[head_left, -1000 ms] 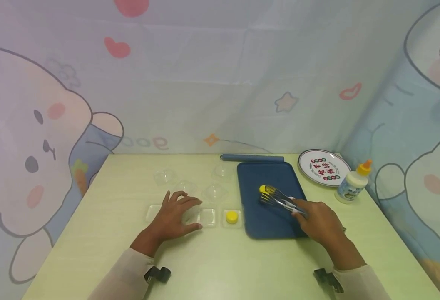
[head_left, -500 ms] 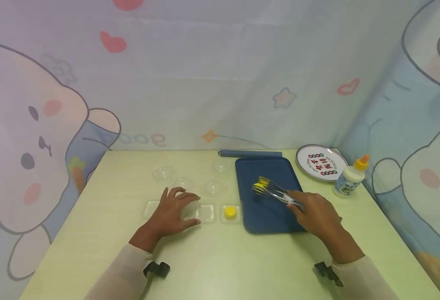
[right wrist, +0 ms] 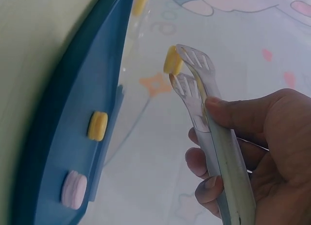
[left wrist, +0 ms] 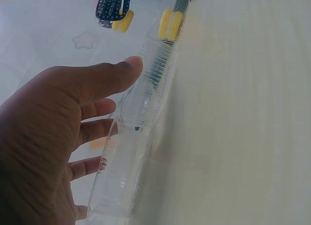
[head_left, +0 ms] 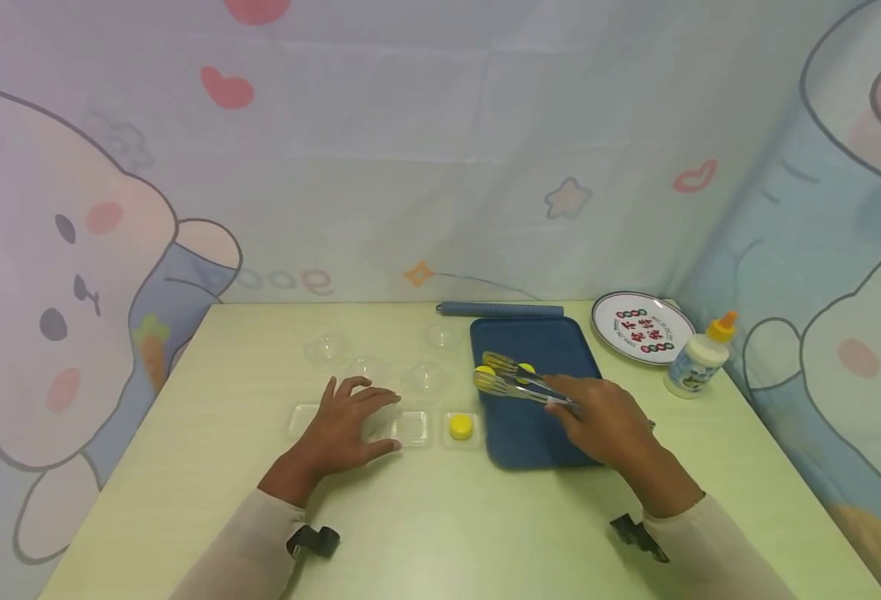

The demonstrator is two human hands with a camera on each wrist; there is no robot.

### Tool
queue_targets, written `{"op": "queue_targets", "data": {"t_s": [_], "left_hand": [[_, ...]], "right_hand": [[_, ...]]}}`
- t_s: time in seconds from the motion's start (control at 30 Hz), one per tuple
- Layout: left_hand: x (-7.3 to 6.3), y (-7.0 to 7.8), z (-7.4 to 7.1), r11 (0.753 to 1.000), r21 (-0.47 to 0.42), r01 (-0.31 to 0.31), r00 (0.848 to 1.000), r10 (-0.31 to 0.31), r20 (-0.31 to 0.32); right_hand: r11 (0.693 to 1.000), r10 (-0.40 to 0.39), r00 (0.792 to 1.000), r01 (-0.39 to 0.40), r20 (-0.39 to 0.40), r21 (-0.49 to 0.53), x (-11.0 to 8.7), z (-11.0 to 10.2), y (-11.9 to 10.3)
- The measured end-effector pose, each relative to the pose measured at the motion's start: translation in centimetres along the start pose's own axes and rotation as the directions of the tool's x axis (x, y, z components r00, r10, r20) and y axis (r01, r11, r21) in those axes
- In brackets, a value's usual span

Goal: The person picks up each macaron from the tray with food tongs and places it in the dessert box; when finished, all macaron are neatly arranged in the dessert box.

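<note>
My right hand [head_left: 608,421] grips metal tongs [right wrist: 209,123], and a yellow macaron [right wrist: 173,60] sits between their slotted tips. They hang over the left edge of the blue tray [head_left: 541,437]. On that tray lie another yellow macaron [right wrist: 97,126] and a pale pink macaron [right wrist: 74,189], the pink one hidden in the head view. My left hand [head_left: 346,425] has its fingers spread around clear plastic boxes [left wrist: 146,94], the thumb at a rim; firm contact cannot be told. A small clear box [head_left: 449,442] to its right holds a yellow macaron [head_left: 461,427].
Several clear domed lids [head_left: 427,377] lie behind the boxes. A blue-grey rod [head_left: 500,309] lies behind the tray. At the back right are a printed white plate [head_left: 643,329] and a bottle with an orange nozzle [head_left: 698,362]. A printed curtain [head_left: 440,167] stands behind the table.
The right hand has lifted the yellow macaron in the tongs and carried it left, from the tray's middle to its left edge. The left hand has stayed in place.
</note>
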State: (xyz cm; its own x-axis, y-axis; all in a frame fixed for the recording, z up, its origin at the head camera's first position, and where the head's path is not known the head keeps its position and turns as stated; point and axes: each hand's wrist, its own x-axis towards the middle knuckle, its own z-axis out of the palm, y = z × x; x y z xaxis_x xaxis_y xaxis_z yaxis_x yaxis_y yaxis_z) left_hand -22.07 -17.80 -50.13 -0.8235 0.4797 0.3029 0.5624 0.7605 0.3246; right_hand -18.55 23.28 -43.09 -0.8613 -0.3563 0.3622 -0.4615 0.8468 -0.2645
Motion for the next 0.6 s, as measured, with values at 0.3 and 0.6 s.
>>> {"op": "queue_targets", "data": {"t_s": [0.3, 0.6], "left_hand": [[0.0, 0.0, 0.1, 1.000, -0.013, 0.008, 1.000, -0.008, 0.009], [0.1, 0.0, 0.0, 1.000, -0.004, 0.007, 1.000, -0.007, 0.009]], "right_hand": [[0.999, -0.043, 0.999, 0.043, 0.011, 0.015, 1.0, 1.1, -2.2], [0.995, -0.095, 0.994, 0.092, 0.059, 0.046, 1.7, 2.3, -4.4]]}}
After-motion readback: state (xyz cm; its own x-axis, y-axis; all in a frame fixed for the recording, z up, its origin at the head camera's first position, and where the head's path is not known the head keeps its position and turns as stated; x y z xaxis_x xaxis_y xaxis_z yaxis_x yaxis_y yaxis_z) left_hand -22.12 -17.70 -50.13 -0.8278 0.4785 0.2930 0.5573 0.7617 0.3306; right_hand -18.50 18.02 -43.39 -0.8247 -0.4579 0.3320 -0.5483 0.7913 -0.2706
